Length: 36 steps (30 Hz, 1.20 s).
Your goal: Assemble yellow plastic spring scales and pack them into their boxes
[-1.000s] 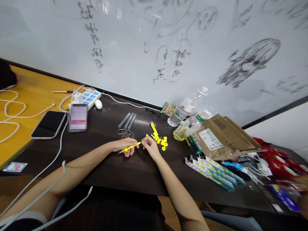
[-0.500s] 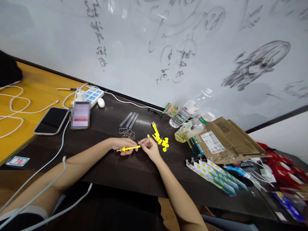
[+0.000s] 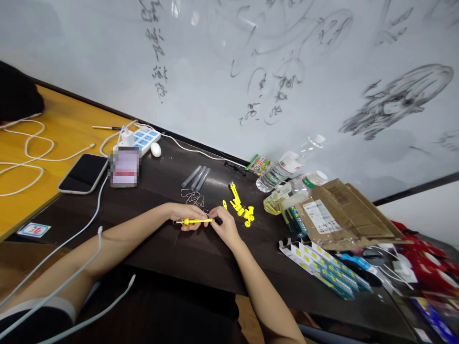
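Observation:
My left hand (image 3: 190,214) is closed round a slim yellow plastic rod (image 3: 195,221), held level, with a small metal wire loop at its left end. At the rod's right end my right hand (image 3: 224,226) pinches with thumb and finger; a thin dark piece shows there, too small to name. Just beyond the hands lie several bent wire hooks (image 3: 193,197) and clear plastic tubes (image 3: 196,178). To the right of them is a group of small yellow plastic parts (image 3: 248,216), with another yellow rod (image 3: 234,192) among them.
Two plastic bottles (image 3: 276,177) lean near a cardboard parcel (image 3: 332,215) on the right, with printed boxes (image 3: 322,267) in front. Left are a phone (image 3: 83,173), a power strip (image 3: 147,138) and loose white cables (image 3: 77,234). A whiteboard (image 3: 201,86) rises behind the table.
The whole view has shifted slightly. My right fingers have closed in on the rod's right end, and the thin wire seen between them before is now mostly hidden.

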### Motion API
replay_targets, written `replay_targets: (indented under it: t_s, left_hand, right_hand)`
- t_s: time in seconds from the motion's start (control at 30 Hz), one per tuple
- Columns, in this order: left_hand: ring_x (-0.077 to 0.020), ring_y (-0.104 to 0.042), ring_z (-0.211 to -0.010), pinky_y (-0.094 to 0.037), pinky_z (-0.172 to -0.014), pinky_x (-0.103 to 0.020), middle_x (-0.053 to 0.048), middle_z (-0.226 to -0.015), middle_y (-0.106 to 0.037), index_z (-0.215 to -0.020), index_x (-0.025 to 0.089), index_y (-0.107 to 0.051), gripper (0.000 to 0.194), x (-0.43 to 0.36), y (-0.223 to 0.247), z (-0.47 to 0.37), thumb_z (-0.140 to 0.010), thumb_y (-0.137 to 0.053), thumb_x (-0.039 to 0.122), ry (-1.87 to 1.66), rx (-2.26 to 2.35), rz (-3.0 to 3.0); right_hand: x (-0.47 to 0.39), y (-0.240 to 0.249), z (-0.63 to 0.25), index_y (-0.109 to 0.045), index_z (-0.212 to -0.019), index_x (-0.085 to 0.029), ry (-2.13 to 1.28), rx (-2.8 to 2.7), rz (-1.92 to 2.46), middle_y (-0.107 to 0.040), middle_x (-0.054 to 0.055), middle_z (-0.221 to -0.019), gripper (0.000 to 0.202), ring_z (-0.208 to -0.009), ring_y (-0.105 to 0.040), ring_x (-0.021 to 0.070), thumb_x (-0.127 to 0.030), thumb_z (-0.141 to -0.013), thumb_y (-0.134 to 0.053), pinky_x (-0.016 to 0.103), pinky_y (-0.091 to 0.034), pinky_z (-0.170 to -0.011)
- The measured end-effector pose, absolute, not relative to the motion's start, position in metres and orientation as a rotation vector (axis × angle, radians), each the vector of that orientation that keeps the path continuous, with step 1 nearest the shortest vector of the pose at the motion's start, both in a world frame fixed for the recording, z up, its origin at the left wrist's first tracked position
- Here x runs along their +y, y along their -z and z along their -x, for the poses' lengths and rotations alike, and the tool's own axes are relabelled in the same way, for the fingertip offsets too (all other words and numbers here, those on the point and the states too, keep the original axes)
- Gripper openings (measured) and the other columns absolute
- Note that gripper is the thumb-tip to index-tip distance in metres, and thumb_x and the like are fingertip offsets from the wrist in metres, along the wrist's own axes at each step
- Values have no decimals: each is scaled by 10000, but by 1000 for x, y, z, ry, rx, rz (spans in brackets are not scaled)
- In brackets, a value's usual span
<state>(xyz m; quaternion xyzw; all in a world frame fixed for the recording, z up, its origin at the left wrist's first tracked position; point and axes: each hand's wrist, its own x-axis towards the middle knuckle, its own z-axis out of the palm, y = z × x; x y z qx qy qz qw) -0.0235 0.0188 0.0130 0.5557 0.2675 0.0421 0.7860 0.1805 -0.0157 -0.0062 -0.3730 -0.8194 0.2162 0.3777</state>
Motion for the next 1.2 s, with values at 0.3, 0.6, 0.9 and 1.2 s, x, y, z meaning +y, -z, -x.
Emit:
replay_targets:
  t_s: [0.3, 0.6, 0.9, 1.2]
  left_hand:
    - [-101, -445, -313, -337, -317, -193, 9, -507, -556, -877, 181, -607, 299, 20, -6, 23, -811, -578, 470, -107, 530, -1205]
    - [-67, -330, -297, -258, -291, -169, 63, -464, -371, -841, 182, -594, 294, 18, -8, 20, -815, -571, 474, -109, 553, -1193]
    - [-58, -333, -303, -269, -302, -166, 67, -476, -363, -862, 175, -605, 328, 20, -2, 20, -797, -593, 497, -142, 554, -1200]
    - [-95, -458, -338, -350, -340, -193, 19, -503, -532, -893, 169, -661, 378, 19, -2, 19, -773, -611, 524, -112, 550, -1282]
  right_hand:
    - [-12, 9, -185, -532, -751, -212, -579, -2001, 1060, -591, 35, -782, 84, -743, -557, 175, -146, -793, -499, 310, -458, -691]
    - [-16, 7, -179, -486, -733, -207, -776, -1903, 995, -638, 32, -809, 81, -759, -611, 163, -173, -797, -520, 303, -491, -707]
    - [-14, 14, -181, -439, -753, -207, -1109, -1702, 933, -579, -9, -743, 117, -641, -586, 121, -176, -745, -551, 242, -473, -576]
    - [-15, 12, -180, -461, -730, -190, -1384, -1679, 855, -559, -30, -702, 207, -562, -564, 89, -217, -734, -667, 227, -466, -550]
